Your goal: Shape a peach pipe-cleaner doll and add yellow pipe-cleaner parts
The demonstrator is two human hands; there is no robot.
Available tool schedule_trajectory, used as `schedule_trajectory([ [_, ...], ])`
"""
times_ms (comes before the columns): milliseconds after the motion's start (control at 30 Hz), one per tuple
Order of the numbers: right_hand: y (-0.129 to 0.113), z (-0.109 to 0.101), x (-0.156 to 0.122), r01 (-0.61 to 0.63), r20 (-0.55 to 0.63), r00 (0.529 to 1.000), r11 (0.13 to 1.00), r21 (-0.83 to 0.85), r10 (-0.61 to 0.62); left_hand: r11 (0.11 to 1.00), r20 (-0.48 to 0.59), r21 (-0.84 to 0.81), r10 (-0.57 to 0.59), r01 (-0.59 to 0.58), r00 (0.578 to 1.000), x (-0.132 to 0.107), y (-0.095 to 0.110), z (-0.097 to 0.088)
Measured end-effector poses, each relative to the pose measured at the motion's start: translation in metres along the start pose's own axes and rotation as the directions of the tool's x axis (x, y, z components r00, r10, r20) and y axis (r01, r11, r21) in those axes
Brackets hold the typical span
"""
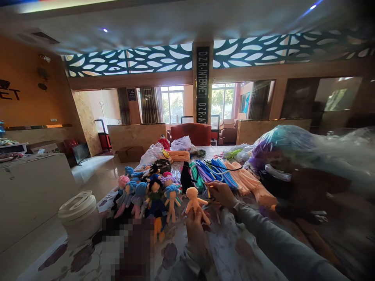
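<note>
My left hand point(194, 227) is closed round the legs of a small peach pipe-cleaner doll point(193, 199), held upright over the table. Just to its right my right hand point(222, 193) pinches a thin orange stick or pipe cleaner point(208, 191) near the doll's arm. A group of finished dolls point(152, 191) with blue, pink and black hair stands to the left of the held doll. Behind my right hand lie bundles of blue pipe cleaners point(215, 171) and peach pipe cleaners point(249, 181).
The floral tablecloth point(234, 249) covers the table. A white lidded bucket point(79, 212) stands at the left edge. Plastic bags point(181, 143) and a red armchair point(191, 133) lie beyond. A large plastic-wrapped bundle point(307, 156) fills the right. A blurred-out patch hides the near left.
</note>
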State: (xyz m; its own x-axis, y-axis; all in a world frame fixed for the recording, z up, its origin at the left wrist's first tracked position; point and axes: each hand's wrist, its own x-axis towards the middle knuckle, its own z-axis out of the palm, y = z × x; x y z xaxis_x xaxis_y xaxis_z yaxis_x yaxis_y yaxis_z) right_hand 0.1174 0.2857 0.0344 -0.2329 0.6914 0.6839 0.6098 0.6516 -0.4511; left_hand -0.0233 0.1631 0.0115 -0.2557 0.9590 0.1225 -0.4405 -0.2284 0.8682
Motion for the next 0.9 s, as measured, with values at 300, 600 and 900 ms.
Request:
schedule_trajectory([
  [300, -0.007, -0.005, -0.006, 0.059, 0.035, 0.998, 0.989, -0.132, -0.054, 1.000, 0.006, 0.007, 0.001, -0.001, 1.000, -0.001, 0.001, 0.000],
  [600, 0.003, -0.002, -0.007, 0.018, 0.075, 0.997, 0.967, -0.255, 0.001, 1.000, 0.020, 0.023, 0.011, -0.011, 1.000, -0.001, 0.004, 0.003],
  [900, -0.007, 0.002, 0.003, 0.002, 0.167, 0.983, 0.902, -0.432, 0.078, 0.998, 0.014, 0.039, 0.041, -0.041, 0.999, -0.003, 0.009, 0.005],
])
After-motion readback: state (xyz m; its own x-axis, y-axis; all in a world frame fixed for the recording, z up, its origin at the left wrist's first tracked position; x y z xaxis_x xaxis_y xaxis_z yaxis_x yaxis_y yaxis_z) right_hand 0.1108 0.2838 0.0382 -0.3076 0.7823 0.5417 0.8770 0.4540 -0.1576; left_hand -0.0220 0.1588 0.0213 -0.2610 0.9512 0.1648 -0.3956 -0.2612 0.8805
